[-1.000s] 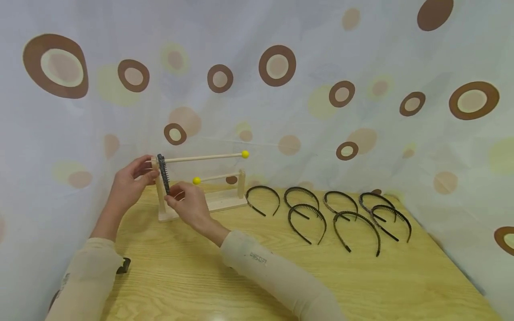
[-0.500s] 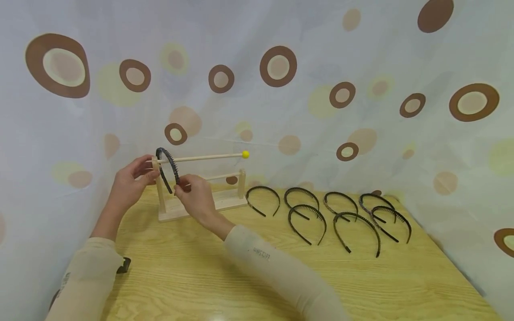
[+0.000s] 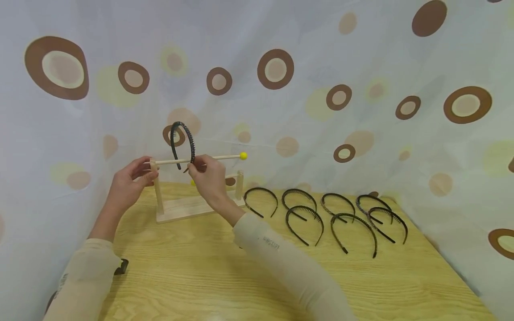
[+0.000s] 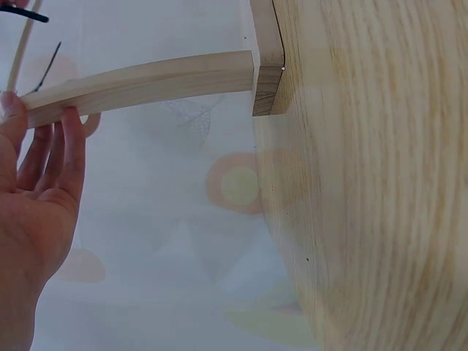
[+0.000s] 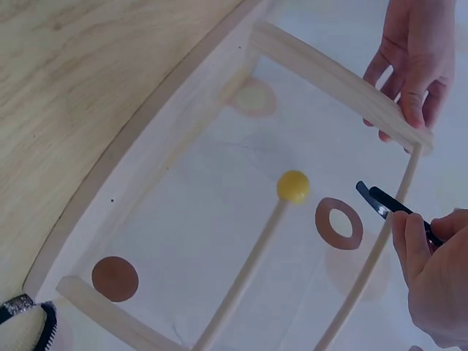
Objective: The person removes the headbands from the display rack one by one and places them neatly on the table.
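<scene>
A light wooden two-rod stand (image 3: 176, 209) stands at the left of the table. My left hand (image 3: 130, 183) grips the top of its left post (image 4: 161, 80), thumb on one side and fingers on the other. By one leg, my right hand (image 3: 211, 180) pinches a black toothed headband (image 3: 191, 141). The headband's arch rises above the upper rod (image 3: 170, 162), and its two ends reach down around the rod's level. In the right wrist view, both headband tips (image 5: 376, 197) show beside the rod. A yellow ball (image 3: 243, 155) caps the rod's right end.
Several dark headbands (image 3: 353, 215) lie on the table (image 3: 209, 276) to the right of the stand. The lower rod, with its own yellow ball (image 5: 293, 186), runs from the right post (image 3: 239, 185). A patterned curtain (image 3: 305, 53) hangs close behind.
My right hand has moved the headband right along the upper rod from beside the left post and raised it, so its arch stands higher. My left hand keeps its hold on the post.
</scene>
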`<action>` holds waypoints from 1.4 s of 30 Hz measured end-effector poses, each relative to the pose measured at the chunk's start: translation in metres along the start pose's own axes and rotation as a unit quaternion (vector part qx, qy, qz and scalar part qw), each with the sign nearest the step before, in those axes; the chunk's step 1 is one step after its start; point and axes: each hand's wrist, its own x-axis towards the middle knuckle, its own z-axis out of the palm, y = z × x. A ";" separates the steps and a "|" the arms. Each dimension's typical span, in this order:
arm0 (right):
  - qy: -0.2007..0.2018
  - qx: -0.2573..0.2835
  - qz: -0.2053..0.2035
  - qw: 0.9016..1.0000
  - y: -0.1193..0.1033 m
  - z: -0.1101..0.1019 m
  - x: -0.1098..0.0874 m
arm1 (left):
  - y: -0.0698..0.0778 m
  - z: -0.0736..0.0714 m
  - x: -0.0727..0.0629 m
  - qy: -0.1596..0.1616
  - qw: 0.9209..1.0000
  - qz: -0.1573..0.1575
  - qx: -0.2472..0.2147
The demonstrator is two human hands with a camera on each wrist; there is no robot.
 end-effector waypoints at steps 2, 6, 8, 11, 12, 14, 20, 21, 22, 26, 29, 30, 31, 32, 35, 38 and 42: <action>0.012 0.004 -0.001 1.000 -0.002 -0.008 0.005 | 0.000 0.001 0.000 -0.001 1.000 -0.001 -0.002; 0.033 0.019 -0.007 0.999 -0.008 -0.025 0.012 | 0.000 0.001 0.000 -0.002 1.000 0.002 -0.008; 0.045 0.030 -0.010 0.998 -0.012 -0.035 0.014 | 0.000 0.001 0.000 -0.003 1.000 0.005 -0.012; 0.060 0.047 -0.011 0.997 -0.016 -0.050 0.015 | -0.001 0.001 0.001 -0.001 1.000 0.009 -0.018; 0.064 0.053 -0.008 0.997 -0.017 -0.056 0.015 | -0.002 0.001 0.001 0.001 1.000 0.010 -0.020; 0.070 0.066 0.002 0.995 -0.016 -0.068 0.013 | -0.001 0.003 -0.001 0.001 1.000 0.011 -0.021; 0.066 0.085 0.055 0.993 -0.008 -0.117 -0.003 | -0.001 0.006 -0.005 -0.001 1.000 0.012 -0.021; 0.063 0.084 0.065 0.992 -0.006 -0.127 -0.006 | -0.001 0.005 -0.005 -0.001 1.000 0.012 -0.022; 0.062 0.087 0.077 0.991 -0.003 -0.136 -0.009 | -0.001 0.005 -0.005 -0.002 1.000 0.014 -0.021; 0.046 0.099 0.130 0.985 0.007 -0.172 -0.024 | 0.000 0.002 -0.005 -0.005 1.000 0.021 -0.015; 0.021 0.102 0.178 0.979 0.013 -0.195 -0.036 | 0.000 -0.001 -0.006 -0.006 1.000 0.017 -0.016; 0.010 0.097 0.193 0.976 0.015 -0.201 -0.041 | 0.000 -0.001 -0.007 -0.005 1.000 0.014 -0.020; -0.001 0.085 0.210 0.974 0.017 -0.207 -0.045 | 0.000 -0.002 -0.008 -0.004 1.000 0.012 -0.023; -0.013 0.078 0.226 0.971 0.019 -0.213 -0.050 | 0.001 -0.002 -0.008 -0.004 1.000 0.010 -0.027; -0.051 0.064 0.267 0.960 0.026 -0.226 -0.064 | 0.002 -0.002 -0.009 0.000 0.999 0.008 -0.034; -0.084 0.059 0.299 0.949 0.035 -0.237 -0.078 | 0.003 -0.001 -0.007 0.001 0.999 0.010 -0.032; -0.120 0.047 0.326 0.936 0.047 -0.249 -0.095 | 0.005 0.002 -0.004 0.000 0.999 0.013 -0.034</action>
